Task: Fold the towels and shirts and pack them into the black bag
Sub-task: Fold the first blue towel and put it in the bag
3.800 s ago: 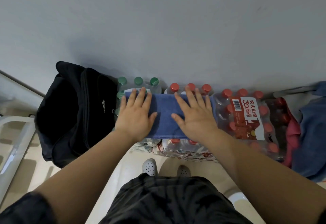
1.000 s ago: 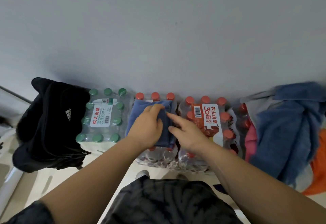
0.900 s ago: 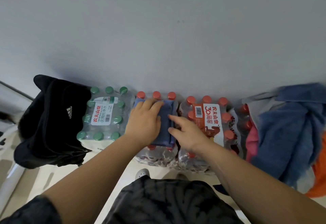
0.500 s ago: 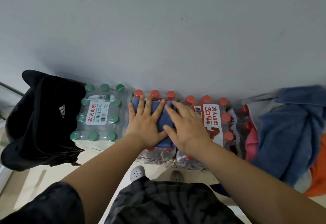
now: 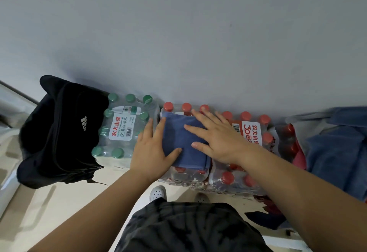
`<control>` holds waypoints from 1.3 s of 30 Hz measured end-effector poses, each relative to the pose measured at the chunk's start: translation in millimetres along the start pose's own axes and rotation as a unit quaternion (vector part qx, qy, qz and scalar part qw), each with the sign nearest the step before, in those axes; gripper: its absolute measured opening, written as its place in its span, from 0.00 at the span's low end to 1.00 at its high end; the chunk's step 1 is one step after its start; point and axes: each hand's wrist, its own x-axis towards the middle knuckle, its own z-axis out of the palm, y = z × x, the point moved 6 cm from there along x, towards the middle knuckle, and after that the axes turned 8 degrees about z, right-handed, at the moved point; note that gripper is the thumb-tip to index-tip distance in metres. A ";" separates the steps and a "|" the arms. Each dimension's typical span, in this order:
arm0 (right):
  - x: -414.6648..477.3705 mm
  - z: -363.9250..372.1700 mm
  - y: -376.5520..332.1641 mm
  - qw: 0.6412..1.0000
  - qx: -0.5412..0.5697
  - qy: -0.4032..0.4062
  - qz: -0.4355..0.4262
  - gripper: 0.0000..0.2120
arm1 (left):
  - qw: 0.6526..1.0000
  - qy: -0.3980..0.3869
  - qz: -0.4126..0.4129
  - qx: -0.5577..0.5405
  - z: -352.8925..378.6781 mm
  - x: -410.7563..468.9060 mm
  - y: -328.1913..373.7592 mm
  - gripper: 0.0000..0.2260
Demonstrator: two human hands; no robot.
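A small blue towel (image 5: 181, 142), folded into a compact rectangle, lies on top of a pack of red-capped water bottles (image 5: 184, 174). My left hand (image 5: 152, 152) rests along its left edge, thumb laid on the cloth and fingers spread. My right hand (image 5: 216, 136) lies flat on its right half, fingers apart. The black bag (image 5: 57, 132) with a white logo sits at the left against the wall. A heap of unfolded blue cloth (image 5: 335, 148), with a pink piece (image 5: 297, 156) under it, lies at the right.
A pack of green-capped bottles (image 5: 123, 128) stands between the bag and the towel. A second red-capped pack (image 5: 250, 132) is to the right. The grey wall is directly behind. My feet in white clogs (image 5: 157, 193) stand on the pale floor below.
The long folded towel has been folded again into a small rectangle. In the last half second my left hand slid from the top of the towel to its left edge.
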 end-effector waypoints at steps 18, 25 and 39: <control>-36.4 11.5 -17.9 0.989 0.083 -0.035 0.121 0.29 | 0.981 -0.015 -0.027 -0.190 -26.4 58.3 -14.3 0.34; -8.3 -28.8 1.6 0.982 0.096 0.077 0.143 0.31 | 0.985 -0.124 0.116 -0.031 -23.3 90.5 0.2 0.33; 34.6 -14.1 13.6 0.992 0.067 -0.053 0.098 0.31 | 0.959 -0.241 0.120 0.091 -8.6 95.9 11.5 0.21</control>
